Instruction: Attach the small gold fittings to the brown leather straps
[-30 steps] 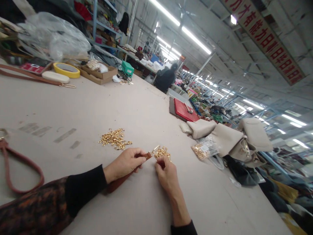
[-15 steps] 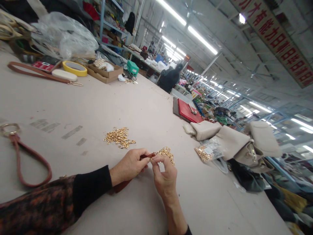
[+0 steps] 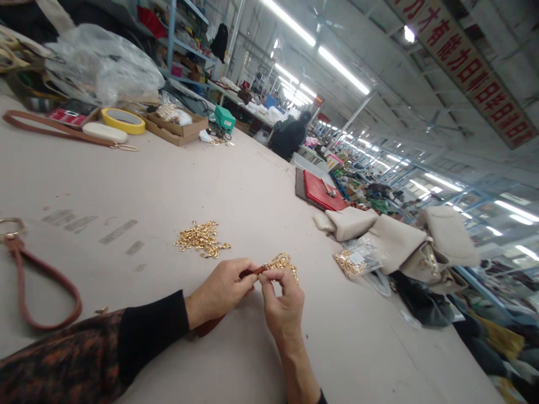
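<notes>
My left hand (image 3: 225, 287) is closed around a brown leather strap (image 3: 210, 326), whose loop shows below the wrist. At the strap's end, a gold metal clasp or ring sticks out past the fingertips. My right hand (image 3: 283, 297) pinches at that same end with thumb and forefinger; whatever small piece lies between them is hidden. Just behind the fingers lies a heap of small gold fittings (image 3: 289, 266). Another pile of gold fittings (image 3: 202, 238) is further left. A brown wrist strap with a gold ring (image 3: 46, 322) rests on the table at the left.
Yellow tape (image 3: 123, 121), a cardboard box (image 3: 174, 130) and another brown strap (image 3: 59, 129) lie at the back left. To the right are a bag of gold fittings (image 3: 352, 262), beige handbags (image 3: 393, 241) and a red folder-like piece (image 3: 322, 191). A person (image 3: 289, 134) sits in the distance.
The view has shifted slightly, so the table things sit a little further left. Both hands stay at the strap's end, with hardly any change in grip.
</notes>
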Demonstrator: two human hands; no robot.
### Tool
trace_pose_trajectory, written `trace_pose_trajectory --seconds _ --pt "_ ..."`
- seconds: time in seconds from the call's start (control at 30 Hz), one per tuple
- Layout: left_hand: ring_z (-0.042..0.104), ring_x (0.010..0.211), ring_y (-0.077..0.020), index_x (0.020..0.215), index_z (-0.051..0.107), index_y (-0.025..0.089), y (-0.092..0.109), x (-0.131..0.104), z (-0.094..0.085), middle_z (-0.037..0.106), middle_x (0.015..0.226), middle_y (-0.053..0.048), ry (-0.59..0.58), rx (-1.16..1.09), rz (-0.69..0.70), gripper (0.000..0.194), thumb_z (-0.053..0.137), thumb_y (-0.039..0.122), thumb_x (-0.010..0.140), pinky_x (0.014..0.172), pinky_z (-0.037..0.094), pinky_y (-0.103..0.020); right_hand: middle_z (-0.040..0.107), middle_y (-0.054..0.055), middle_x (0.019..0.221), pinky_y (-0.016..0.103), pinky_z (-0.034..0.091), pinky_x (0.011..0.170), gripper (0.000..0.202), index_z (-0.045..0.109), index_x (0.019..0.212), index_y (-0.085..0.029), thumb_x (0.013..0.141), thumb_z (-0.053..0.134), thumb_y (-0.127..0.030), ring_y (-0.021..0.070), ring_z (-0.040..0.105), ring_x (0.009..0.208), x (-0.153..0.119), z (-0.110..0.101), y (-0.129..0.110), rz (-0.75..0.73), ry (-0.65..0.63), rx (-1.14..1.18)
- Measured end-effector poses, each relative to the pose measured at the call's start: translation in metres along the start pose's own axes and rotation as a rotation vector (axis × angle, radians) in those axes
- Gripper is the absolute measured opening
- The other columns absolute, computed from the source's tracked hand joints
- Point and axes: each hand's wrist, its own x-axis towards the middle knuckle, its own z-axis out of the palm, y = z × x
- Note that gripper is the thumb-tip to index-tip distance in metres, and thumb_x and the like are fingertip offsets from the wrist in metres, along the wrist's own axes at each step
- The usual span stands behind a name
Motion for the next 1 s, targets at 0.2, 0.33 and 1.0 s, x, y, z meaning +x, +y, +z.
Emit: trace_pose_trajectory --seconds 0.2,0.33,1.0 --pt "0.060 0.083 -0.0206 0.089 0.068 0.020 0.002 0.000 -0.007 0.067 0.087 0.000 -0.088 0.023 0.020 0.020 0.056 0.036 0.087 0.075 0.042 -0.025 0.054 -0.001 0.077 0.024 0.045 0.066 0.010 0.053 0.084 -0.017 0.080 0.062 -0.020 0.0116 0.053 0.071 0.000 0.007 -0.007 0.318 0.020 0.347" --pt "0.059 0.078 -0.0211 0.085 0.068 0.020 -0.012 0.007 -0.007 0.066 0.081 0.001 -0.121 0.028 -0.070 0.032 0.058 0.050 0.085 0.069 0.041 -0.024 0.053 -0.003 0.077 0.025 0.049 0.067 0.027 0.051 0.089 -0.018 0.071 0.070 -0.023 0.0116 0.056 0.069 0.002 0.009 0.000 0.435 0.058 0.575" --pt "0.062 0.093 -0.0253 0.095 0.068 0.026 -0.026 -0.002 0.009 0.069 0.097 -0.001 -0.020 -0.086 0.028 0.029 0.053 0.050 0.088 0.083 0.051 -0.028 0.066 0.004 0.072 0.028 0.046 0.068 0.031 0.077 0.081 -0.018 0.071 0.071 -0.047 0.0180 0.057 0.067 0.001 0.014 -0.015 0.468 -0.169 0.780"
